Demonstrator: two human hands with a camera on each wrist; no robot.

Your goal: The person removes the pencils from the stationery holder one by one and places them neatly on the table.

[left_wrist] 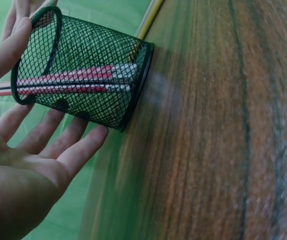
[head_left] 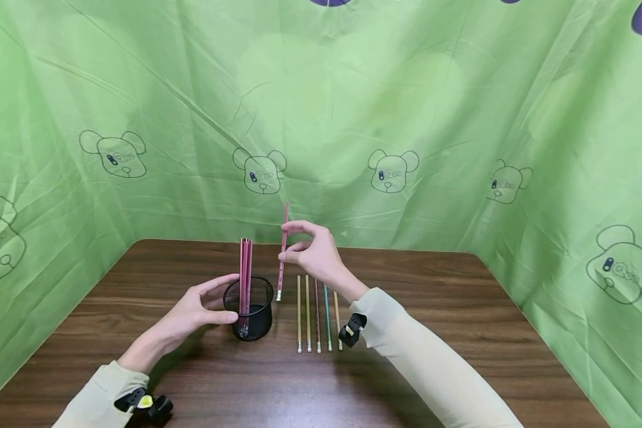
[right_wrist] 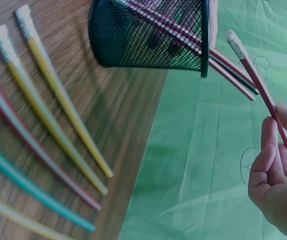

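A black mesh pencil holder [head_left: 262, 330] stands upright on the table, with several red pencils [head_left: 245, 261] leaning inside, eraser ends down. My left hand [head_left: 192, 309] holds it from the left, thumb near the rim and fingers along the far side; the left wrist view shows the fingers [left_wrist: 81, 147] spread along the mesh. Just right of the holder, my right hand [head_left: 317, 252] pinches a red pencil [head_left: 281, 274] between thumb and fingertips. That pencil is nearly upright in the air, its white eraser [right_wrist: 231, 36] pointing down, apart from the holder.
Right of the holder, several pencils lie side by side on the wooden table [head_left: 433, 333], erasers toward me: yellow ones [head_left: 299, 315], a dark red one [head_left: 318, 321] and a teal one [head_left: 328, 318]. Green cloth [head_left: 321, 119] with bear drawings hangs behind the table and along its sides.
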